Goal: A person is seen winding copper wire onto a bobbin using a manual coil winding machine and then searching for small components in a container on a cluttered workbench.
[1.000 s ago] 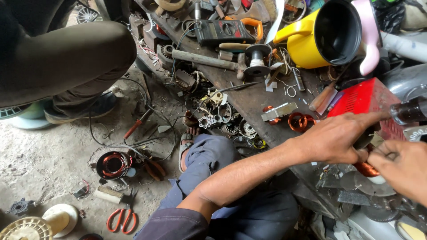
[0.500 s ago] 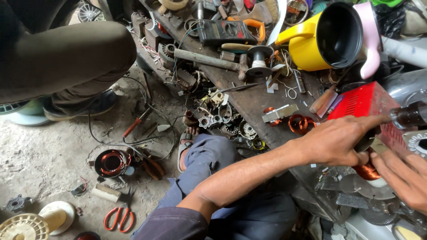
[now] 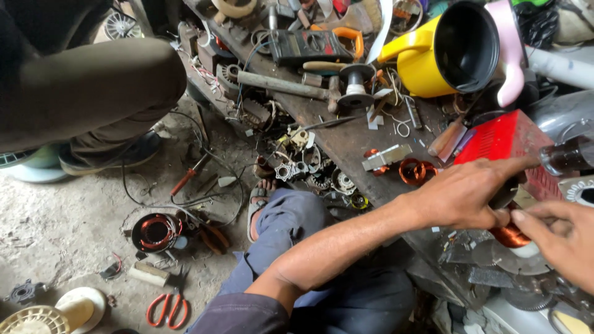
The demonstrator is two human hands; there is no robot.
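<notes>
My left hand reaches across a cluttered wooden bench, fingers curled over the top of a copper wire coil and touching a red ribbed plastic cover. My right hand comes in from the right edge, fingertips pinching at the same coil. Part of the coil is hidden under both hands. A dark cylindrical piece lies just above my right hand.
A yellow jug, a hammer, a spool, small copper coils and metal parts crowd the bench. On the floor lie a wound stator, red-handled scissors and a screwdriver. Another person's leg is upper left.
The view has shifted slightly. My right hand has slid left, closer to the coil, and my left hand has stayed curled on top of it.
</notes>
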